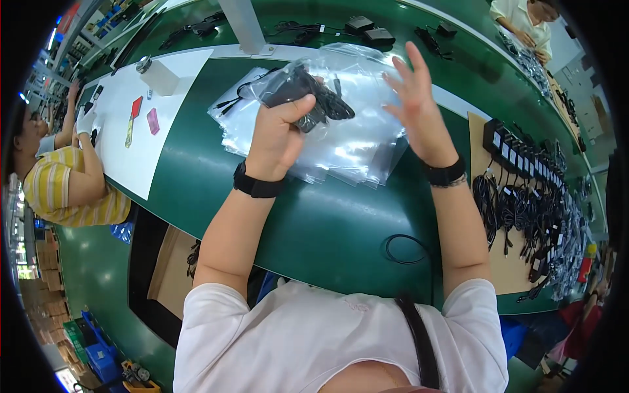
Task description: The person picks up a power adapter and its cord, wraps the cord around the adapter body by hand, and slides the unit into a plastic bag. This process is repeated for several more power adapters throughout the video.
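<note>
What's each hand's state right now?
Left hand: closed, holding a bagged black adapter.
Right hand: open, fingers spread, holding nothing.

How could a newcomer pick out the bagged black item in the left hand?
On the green table lies a pile of clear bags. Above it, the left hand grips a clear bag holding a dark device with a bundled black cord. Unlike the flat bags beneath, it bulges with dark contents.
</note>
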The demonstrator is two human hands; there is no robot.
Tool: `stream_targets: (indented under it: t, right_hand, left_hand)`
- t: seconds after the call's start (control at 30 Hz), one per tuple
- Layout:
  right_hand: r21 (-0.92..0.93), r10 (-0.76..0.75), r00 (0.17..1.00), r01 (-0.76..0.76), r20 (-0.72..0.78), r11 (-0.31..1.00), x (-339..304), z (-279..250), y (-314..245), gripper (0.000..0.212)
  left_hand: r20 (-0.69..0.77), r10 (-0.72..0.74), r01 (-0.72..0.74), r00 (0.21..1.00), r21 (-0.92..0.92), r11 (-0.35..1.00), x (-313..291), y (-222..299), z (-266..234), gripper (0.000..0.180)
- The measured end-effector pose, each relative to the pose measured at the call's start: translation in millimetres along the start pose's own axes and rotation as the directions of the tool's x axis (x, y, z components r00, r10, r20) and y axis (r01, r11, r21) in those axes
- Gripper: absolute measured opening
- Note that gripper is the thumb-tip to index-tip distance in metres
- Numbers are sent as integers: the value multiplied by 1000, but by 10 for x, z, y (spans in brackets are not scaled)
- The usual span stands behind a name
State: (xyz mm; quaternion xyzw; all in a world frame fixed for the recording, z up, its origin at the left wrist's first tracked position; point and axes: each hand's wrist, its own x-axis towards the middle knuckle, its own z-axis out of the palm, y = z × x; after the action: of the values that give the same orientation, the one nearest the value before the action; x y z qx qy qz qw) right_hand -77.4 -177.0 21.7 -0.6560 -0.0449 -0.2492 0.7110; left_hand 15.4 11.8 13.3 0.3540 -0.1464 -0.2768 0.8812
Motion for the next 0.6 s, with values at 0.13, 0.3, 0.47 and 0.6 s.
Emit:
stream_targets:
  t: [0.13, 0.3, 0.47, 0.6]
  right_hand:
    - [71, 187, 982, -187, 4, 980, -61, 113, 53, 72]
    - [335, 182, 957, -100, -225, 937, 76, -80, -17, 46]
    - [361, 113, 963, -17, -246, 932, 172, -430, -36, 48]
    - [249, 280, 926, -343, 255, 906, -28, 16, 94, 64]
  left_hand:
    - [82, -52, 53, 995, -17, 998, -51, -90, 72, 37]
    - [144, -73, 85, 987, -82, 993, -66, -73, 37, 41]
    - [118, 46, -27, 992, -157, 987, -31, 38, 12, 42]
    - [97, 55, -32, 994, -223, 974, -55, -43, 50, 43]
